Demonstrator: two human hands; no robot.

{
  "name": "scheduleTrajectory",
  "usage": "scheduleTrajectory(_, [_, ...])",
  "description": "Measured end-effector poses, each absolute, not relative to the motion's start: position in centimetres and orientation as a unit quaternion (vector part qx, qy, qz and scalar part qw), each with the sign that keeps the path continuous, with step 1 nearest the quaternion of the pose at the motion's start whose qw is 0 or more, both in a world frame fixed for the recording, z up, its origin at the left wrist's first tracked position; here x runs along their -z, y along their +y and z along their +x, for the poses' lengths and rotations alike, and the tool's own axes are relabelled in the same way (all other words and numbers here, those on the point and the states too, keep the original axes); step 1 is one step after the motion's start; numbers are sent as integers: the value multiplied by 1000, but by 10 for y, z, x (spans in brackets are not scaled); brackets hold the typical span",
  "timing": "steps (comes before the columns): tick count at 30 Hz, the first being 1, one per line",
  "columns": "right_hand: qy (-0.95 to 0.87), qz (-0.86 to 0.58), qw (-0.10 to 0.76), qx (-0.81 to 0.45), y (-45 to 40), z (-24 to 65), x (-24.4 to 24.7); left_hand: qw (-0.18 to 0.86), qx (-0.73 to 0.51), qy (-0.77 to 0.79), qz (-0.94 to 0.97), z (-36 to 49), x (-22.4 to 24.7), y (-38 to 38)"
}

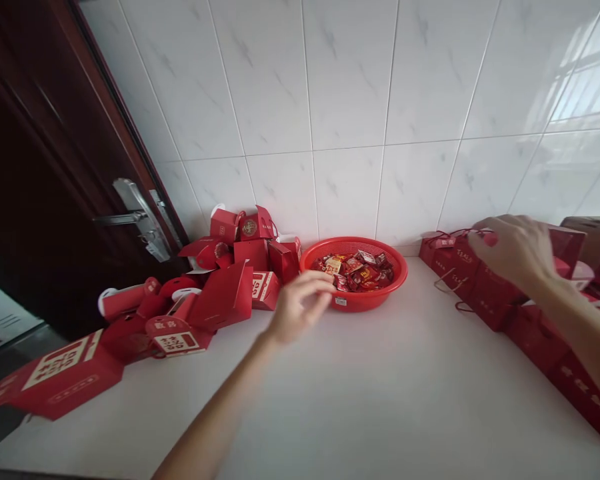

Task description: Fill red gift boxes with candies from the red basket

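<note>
My left hand (301, 308) is in front of the red plastic basket (399, 283), with its fingers bent but apart and nothing visible between them. Wrapped candies (363, 272) in red and gold fill the basket. Over the red gift boxes (485, 290) on the right side is my right hand (517, 250), palm down, its fingers loosely curved and apart. It seems to hold nothing; whether it touches a box is unclear. Those boxes stand in a row and have cord handles.
Several red boxes (223, 297) with flaps up lie piled at the left, some printed with white-framed characters. A white table (370, 393) carries everything. White wall tiles (350, 73) rise behind it. A dark door (55, 133) with a metal handle (140, 213) stands at the left.
</note>
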State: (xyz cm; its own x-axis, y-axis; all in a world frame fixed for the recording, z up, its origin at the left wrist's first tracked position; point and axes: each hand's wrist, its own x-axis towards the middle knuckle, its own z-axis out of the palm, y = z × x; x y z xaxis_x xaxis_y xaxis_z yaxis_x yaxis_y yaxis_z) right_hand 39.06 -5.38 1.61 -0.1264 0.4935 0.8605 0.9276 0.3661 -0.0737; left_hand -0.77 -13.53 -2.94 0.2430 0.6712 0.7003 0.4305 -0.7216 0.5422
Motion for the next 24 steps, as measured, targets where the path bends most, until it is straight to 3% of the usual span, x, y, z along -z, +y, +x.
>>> scheduleTrajectory(4, [-814,-371,425,139,-79,311,4,21,-487,574,658,-91,4,-119])
scheduleTrajectory(7, [-873,-305,379,40,-97,257,31,-27,-390,747,538,-135,-5,-111])
scheduleTrajectory(13, [-891,-265,361,-82,-111,195,59,69,-273,843,457,-157,-5,-101])
scheduleTrajectory(18, [-865,-272,384,-175,-112,185,56,171,-391,744,514,-152,-8,-123])
scheduleTrajectory(21, [-817,-279,416,-286,-110,182,51,373,-515,541,551,-140,-2,-148])
scheduleTrajectory(24, [-744,-265,459,-407,-110,175,45,577,-520,349,523,-111,18,-158])
